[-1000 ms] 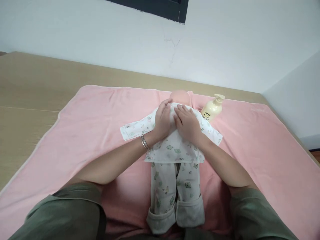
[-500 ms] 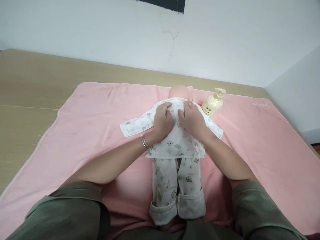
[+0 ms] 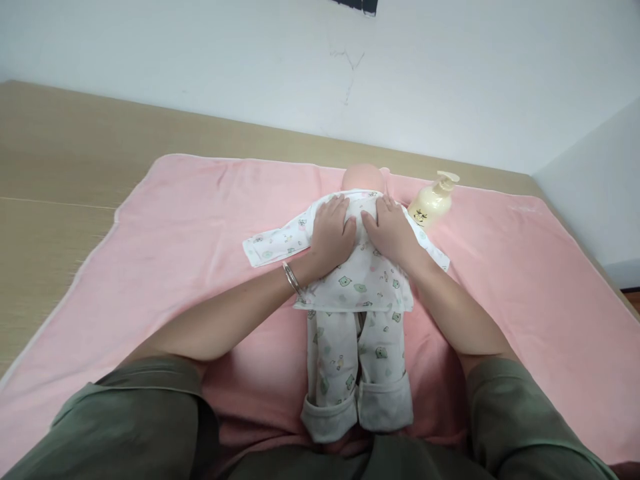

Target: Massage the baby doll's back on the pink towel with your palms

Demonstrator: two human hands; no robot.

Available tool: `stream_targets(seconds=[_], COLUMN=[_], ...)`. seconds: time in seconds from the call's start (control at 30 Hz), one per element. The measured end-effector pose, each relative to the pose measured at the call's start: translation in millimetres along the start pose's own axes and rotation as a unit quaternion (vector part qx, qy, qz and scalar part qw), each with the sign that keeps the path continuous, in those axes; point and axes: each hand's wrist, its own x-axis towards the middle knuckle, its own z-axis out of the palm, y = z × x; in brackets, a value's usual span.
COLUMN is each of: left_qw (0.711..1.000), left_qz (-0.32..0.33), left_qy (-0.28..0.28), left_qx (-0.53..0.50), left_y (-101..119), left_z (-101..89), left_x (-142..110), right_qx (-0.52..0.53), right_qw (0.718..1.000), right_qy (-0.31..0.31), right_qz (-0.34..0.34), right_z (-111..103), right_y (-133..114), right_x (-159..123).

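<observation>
A baby doll (image 3: 363, 177) lies face down or turned away on the pink blanket, its smooth head at the far end. It wears a white printed top (image 3: 357, 287) and matching trousers (image 3: 336, 360) with the cuffs turned up. Flat on the left side of the doll's upper back rests my left hand (image 3: 334, 233), fingers stretched out, a silver bangle on its wrist. My right hand (image 3: 393, 230) lies open on the right side of the upper back. The two thumbs point toward each other with a small gap between them. Neither hand holds anything.
Just right of the doll's shoulder a cream pump bottle (image 3: 434, 200) stands tilted. The pink blanket (image 3: 200, 220) covers much of a tan surface (image 3: 55, 147). A white wall (image 3: 225, 67) rises behind, and another wall meets it at the right.
The fingers of my left hand have straightened and spread on the doll's back. My right hand has shifted slightly. The camera view has tilted a little downward.
</observation>
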Motion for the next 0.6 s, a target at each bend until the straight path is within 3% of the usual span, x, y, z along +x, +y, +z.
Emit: stream_targets(seconds=[0.1,0.33,0.6], left_qw=[0.999,0.988,0.974], left_qz=[0.021,0.084,0.145], left_qy=[-0.004,0.025,0.073], left_qx=[0.028,0.124,0.159], left_y=[3.9,4.6,6.5], left_z=[-1.3,0.1,-5.1], left_x=[-2.9,-5.9,-10.6], right_qx=[-0.019,-0.056,-0.121], right_qw=[1.0,0.997,0.99], right_qy=[-0.002,0.04,0.024], right_qz=[0.022,-0.018,-0.06], right_z=[1.9,13.7,-6.0], right_y=[4.0,10.2,-5.7], right_x=[5.1,1.8,-28.1])
